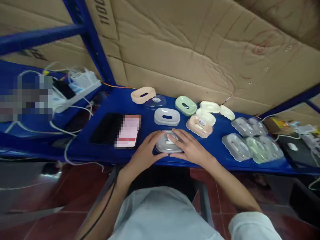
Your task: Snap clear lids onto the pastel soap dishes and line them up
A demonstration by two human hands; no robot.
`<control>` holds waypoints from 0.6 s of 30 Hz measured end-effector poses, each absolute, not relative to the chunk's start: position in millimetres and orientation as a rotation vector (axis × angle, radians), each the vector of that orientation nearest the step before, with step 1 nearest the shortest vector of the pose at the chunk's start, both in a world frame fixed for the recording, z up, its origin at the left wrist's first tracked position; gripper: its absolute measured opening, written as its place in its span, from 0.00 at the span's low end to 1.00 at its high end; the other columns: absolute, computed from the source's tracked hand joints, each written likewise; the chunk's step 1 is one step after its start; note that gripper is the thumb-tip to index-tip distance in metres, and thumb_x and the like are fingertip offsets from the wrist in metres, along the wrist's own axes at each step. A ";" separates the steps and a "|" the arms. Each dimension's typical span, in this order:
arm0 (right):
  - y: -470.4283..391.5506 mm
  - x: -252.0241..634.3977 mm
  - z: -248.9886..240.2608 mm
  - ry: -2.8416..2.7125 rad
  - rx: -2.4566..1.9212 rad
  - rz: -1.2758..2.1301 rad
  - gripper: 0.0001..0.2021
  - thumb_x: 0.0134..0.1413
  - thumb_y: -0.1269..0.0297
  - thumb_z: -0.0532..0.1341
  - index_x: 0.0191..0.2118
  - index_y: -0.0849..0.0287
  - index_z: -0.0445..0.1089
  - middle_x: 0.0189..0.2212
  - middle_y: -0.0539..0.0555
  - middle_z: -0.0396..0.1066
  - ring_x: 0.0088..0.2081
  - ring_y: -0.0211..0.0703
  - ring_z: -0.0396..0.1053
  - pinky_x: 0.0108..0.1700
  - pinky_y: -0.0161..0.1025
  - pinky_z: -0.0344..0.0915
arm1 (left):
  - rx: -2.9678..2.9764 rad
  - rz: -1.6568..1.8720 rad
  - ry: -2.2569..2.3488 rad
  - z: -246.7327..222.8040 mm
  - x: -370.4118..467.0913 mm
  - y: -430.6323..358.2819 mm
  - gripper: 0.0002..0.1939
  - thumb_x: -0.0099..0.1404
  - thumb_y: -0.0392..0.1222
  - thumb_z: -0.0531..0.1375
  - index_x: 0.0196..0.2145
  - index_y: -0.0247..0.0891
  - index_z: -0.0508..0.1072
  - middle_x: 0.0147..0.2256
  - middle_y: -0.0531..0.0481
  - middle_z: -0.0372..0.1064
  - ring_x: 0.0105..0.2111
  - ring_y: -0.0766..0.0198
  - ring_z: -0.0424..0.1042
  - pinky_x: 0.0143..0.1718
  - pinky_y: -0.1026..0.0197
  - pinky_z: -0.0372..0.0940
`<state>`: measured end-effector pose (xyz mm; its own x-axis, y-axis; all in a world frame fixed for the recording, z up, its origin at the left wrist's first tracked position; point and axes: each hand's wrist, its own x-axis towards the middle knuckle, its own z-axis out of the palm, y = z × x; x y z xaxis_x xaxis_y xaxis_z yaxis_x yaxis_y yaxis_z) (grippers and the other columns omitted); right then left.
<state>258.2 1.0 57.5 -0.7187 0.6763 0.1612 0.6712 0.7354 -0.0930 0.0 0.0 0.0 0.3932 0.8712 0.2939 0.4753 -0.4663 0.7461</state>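
Observation:
Both my hands rest on a grey oval soap box with a clear lid at the front edge of the blue shelf. My left hand cups its left side, fingers curled around the rim. My right hand lies over its right side and top. Just behind it sits a grey soap dish with a slot. To the right lies a peach box with a clear lid.
Further dishes stand on the shelf: beige, green, cream pieces, and several clear-lidded boxes at right. A phone and dark tablet lie left. A power strip with cables sits far left. Cardboard backs the shelf.

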 end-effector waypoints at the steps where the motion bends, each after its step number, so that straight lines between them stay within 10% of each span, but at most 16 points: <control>1: 2.1 259.1 58.4 -2.733 -1.064 0.085 0.39 0.68 0.43 0.61 0.76 0.58 0.55 0.74 0.69 0.53 0.73 0.64 0.54 0.71 0.63 0.60 | 2.087 0.909 1.149 0.7 -0.2 -0.9 0.44 0.66 0.42 0.71 0.72 0.55 0.56 0.70 0.47 0.59 0.71 0.52 0.60 0.73 0.46 0.57; 18: -7.7 258.4 57.5 -2.697 -1.146 0.082 0.39 0.65 0.40 0.63 0.76 0.50 0.58 0.75 0.66 0.52 0.72 0.63 0.56 0.70 0.61 0.61 | 2.079 0.860 1.099 6.1 -1.9 -3.0 0.42 0.67 0.41 0.70 0.72 0.57 0.56 0.70 0.47 0.57 0.71 0.51 0.60 0.72 0.46 0.58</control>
<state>258.4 -7.7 57.5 -0.6760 0.7170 0.1702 0.7053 0.6964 -0.1326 -1.9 -3.0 6.1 0.4398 0.8617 0.2529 0.4527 -0.4560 0.7663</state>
